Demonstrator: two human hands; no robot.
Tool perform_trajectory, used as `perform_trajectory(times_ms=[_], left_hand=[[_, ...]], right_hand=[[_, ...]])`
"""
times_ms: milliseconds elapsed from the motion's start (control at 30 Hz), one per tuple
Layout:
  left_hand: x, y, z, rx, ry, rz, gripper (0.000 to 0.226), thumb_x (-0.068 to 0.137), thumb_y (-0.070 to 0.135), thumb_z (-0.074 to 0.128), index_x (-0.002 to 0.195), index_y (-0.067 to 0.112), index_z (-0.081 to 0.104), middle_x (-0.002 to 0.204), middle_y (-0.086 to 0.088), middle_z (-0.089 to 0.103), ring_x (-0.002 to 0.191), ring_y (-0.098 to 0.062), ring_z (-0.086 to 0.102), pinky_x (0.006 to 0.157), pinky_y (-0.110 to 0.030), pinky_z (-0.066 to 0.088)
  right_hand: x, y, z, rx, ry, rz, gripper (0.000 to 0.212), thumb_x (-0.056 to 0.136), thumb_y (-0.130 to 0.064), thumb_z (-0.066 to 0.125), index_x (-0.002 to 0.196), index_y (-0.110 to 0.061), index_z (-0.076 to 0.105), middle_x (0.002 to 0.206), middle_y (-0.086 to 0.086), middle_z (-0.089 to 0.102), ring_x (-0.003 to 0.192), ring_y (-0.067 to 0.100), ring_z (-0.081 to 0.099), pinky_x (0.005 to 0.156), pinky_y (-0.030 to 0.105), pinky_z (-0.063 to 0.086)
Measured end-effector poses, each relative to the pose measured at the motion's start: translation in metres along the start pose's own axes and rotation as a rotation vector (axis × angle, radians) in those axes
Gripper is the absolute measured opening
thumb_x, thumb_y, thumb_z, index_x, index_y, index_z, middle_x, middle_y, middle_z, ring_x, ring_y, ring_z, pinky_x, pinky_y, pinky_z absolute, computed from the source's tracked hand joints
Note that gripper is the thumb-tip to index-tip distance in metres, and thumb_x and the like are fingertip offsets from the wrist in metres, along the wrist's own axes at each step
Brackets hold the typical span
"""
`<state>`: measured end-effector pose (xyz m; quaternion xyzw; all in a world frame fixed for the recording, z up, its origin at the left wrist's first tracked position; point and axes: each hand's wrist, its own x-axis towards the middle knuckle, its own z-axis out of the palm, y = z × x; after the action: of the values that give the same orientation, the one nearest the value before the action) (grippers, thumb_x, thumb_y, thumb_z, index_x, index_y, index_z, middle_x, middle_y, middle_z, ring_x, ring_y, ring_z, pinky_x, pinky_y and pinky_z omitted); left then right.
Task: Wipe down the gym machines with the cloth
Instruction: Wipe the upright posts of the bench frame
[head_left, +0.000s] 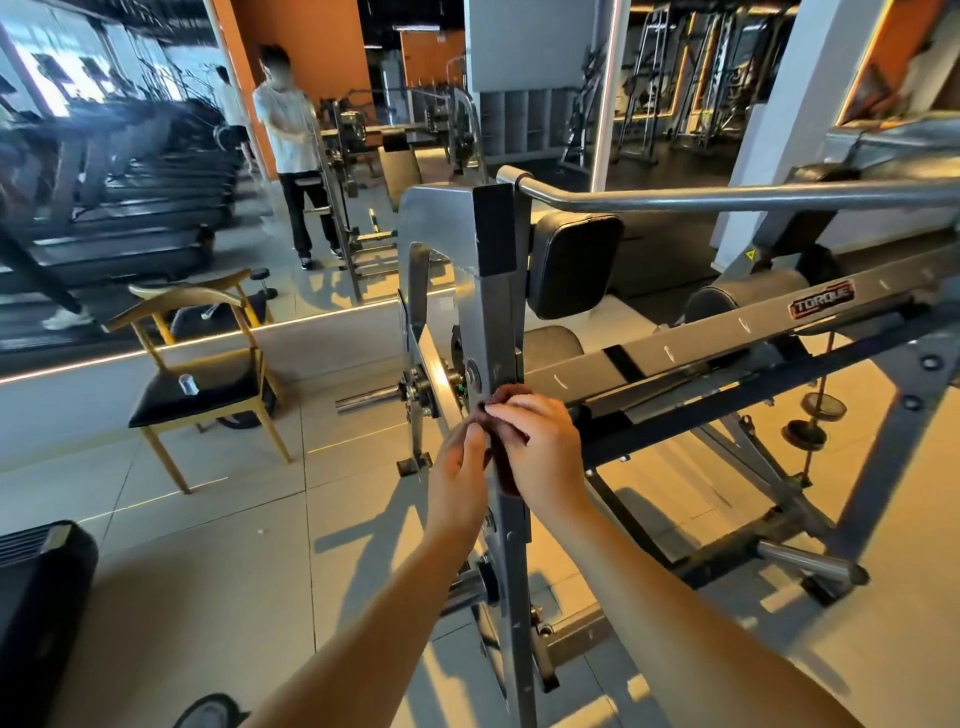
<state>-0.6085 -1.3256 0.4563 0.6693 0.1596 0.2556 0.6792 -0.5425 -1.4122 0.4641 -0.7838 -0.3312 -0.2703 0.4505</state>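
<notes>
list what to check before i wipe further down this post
1. Cloth held: ok, left hand pinches it, right hand grips it.
2. Cloth on the upright post: ok, just below the pivot bolt.
3. Post below the hands bare: ok.
4. Clean side of cloth facing the metal: cannot tell, mostly hidden.
5. Chair out of the way: ok, stands apart at left.

The right hand (540, 441) is covering most of the dark cloth (514, 395). The machine's handlebar (727, 200) is running off the right edge, and the mirrored treadmills (130, 176) are blurring together.
</notes>
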Motion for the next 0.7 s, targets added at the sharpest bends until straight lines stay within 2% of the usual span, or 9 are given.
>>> perform_trajectory(times_ms=[100,167,300,400,467,600,633,700], left_hand=[[-0.001,0.003,-0.001,-0.021,-0.009,-0.004,0.03,0.11,0.032,0.037,0.118,0.044,0.063,0.118,0.011,0.071,0.116,-0.004,0.064,0.104,-0.032,0.05],[-0.001,0.006,0.0,-0.04,0.007,-0.011,0.03,0.111,0.03,0.035,0.117,0.045,0.061,0.115,0.014,0.071,0.114,-0.002,0.064,0.103,-0.028,0.05],[-0.003,0.004,0.003,-0.03,0.028,-0.001,0.03,0.111,0.032,0.034,0.121,0.048,0.058,0.117,0.016,0.069,0.116,0.001,0.061,0.102,-0.024,0.049],[-0.005,0.002,0.006,0.006,0.035,0.018,0.032,0.111,0.033,0.033,0.125,0.045,0.058,0.115,0.024,0.068,0.114,0.007,0.059,0.093,-0.014,0.046],[-0.006,0.003,0.008,0.019,0.046,0.016,0.032,0.111,0.033,0.033,0.125,0.043,0.06,0.114,0.021,0.069,0.113,0.005,0.06,0.093,-0.017,0.046],[-0.006,0.006,0.01,-0.003,0.05,0.014,0.03,0.111,0.031,0.034,0.121,0.041,0.061,0.117,0.011,0.071,0.117,-0.005,0.063,0.105,-0.031,0.048],[-0.006,0.006,0.011,-0.008,0.055,0.01,0.03,0.111,0.03,0.034,0.121,0.042,0.061,0.117,0.011,0.071,0.117,-0.005,0.063,0.106,-0.031,0.048],[-0.007,0.006,0.01,-0.003,0.055,0.001,0.032,0.111,0.03,0.033,0.119,0.045,0.06,0.114,0.017,0.071,0.114,0.0,0.063,0.103,-0.027,0.048]], right_hand=[[0.022,-0.01,-0.008,0.048,0.068,0.008,0.021,0.094,-0.012,0.068,0.115,-0.012,0.075,0.114,0.004,0.067,0.11,0.016,0.059,0.097,0.022,0.05],[0.037,-0.015,-0.008,0.064,0.111,0.007,0.023,0.095,-0.011,0.067,0.117,-0.011,0.074,0.117,0.004,0.067,0.113,0.016,0.057,0.099,0.019,0.047],[0.025,-0.005,0.001,0.06,0.088,0.01,0.024,0.094,-0.013,0.068,0.117,-0.011,0.075,0.116,0.004,0.07,0.11,0.02,0.062,0.096,0.029,0.054],[0.007,0.007,-0.001,0.052,0.055,0.04,0.024,0.092,-0.012,0.073,0.115,-0.012,0.076,0.111,0.003,0.072,0.103,0.019,0.065,0.09,0.036,0.059],[0.012,0.005,-0.004,0.074,0.051,0.057,0.023,0.092,-0.012,0.073,0.115,-0.011,0.076,0.11,0.004,0.072,0.102,0.02,0.065,0.089,0.038,0.059],[0.038,-0.012,-0.007,0.122,0.092,0.05,0.026,0.095,-0.016,0.067,0.121,-0.011,0.073,0.117,0.005,0.067,0.11,0.016,0.058,0.096,0.017,0.047],[0.04,-0.011,-0.006,0.129,0.097,0.052,0.026,0.095,-0.014,0.068,0.12,-0.012,0.073,0.116,0.004,0.067,0.11,0.017,0.058,0.095,0.015,0.045],[0.033,-0.003,-0.004,0.129,0.097,0.048,0.025,0.093,-0.012,0.071,0.117,-0.012,0.075,0.113,0.004,0.069,0.107,0.018,0.062,0.094,0.021,0.051]])
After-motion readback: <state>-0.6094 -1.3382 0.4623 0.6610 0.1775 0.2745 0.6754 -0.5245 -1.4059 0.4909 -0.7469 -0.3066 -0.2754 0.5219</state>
